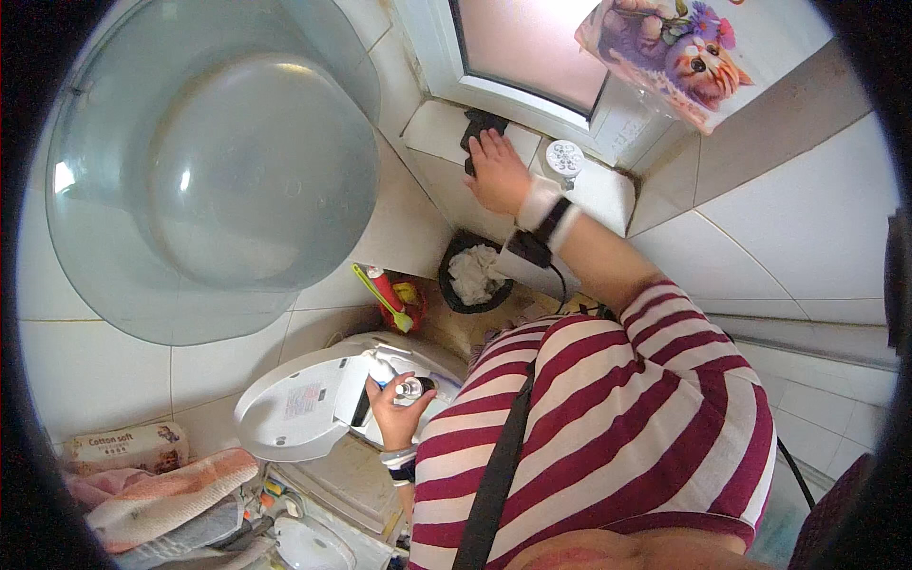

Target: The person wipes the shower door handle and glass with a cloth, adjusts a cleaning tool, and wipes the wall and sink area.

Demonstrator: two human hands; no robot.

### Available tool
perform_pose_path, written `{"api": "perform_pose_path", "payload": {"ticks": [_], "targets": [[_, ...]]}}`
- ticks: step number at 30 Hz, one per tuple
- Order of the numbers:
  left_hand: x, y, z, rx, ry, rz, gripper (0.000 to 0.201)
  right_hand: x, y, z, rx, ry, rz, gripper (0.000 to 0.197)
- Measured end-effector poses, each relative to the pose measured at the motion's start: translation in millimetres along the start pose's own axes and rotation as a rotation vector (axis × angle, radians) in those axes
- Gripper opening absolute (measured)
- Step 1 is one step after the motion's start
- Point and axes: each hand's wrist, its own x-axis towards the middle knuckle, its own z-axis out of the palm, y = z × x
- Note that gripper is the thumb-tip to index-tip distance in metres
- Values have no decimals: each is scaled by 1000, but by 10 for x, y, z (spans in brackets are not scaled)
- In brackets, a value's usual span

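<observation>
On the tiled ledge below the window [532,90], my right hand [501,176] presses a crumpled black cloth [486,122], its fingers stretched over the material and the thumb at its edge. Close to that wrist stands a round container with a white patterned lid [564,158]. My left hand [397,413] is curled around a small bottle-like thing with a round, ringed top [410,388]; its lower part is hidden by the hand. That hand is beside the white toilet with its raised lid [290,410].
A large translucent tub [214,218] fills the upper left. Between wall and toilet are a black-lined bin [461,300] of crumpled tissue and a yellow-green brush [369,283]. A tissue pack [128,448] and towels [171,494] lie lower left. A cat-printed bag [679,57] hangs upper right.
</observation>
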Motion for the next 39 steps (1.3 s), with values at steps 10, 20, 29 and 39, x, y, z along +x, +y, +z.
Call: {"api": "perform_pose_path", "payload": {"ticks": [10,20,29,39], "targets": [[-200,-178,64,17,-17,-38,47,1124,-261,324,126,-26,-53,53],[-192,-183,91,27,1,-69,46,842,-226,139,549,-151,-119,45],[-174,-193,141,27,-10,-119,48,1042,-389,224,564,-211,-105,47],[-194,-142,126,36,-5,-61,47,1112,-185,438,167,312,64,37]]}}
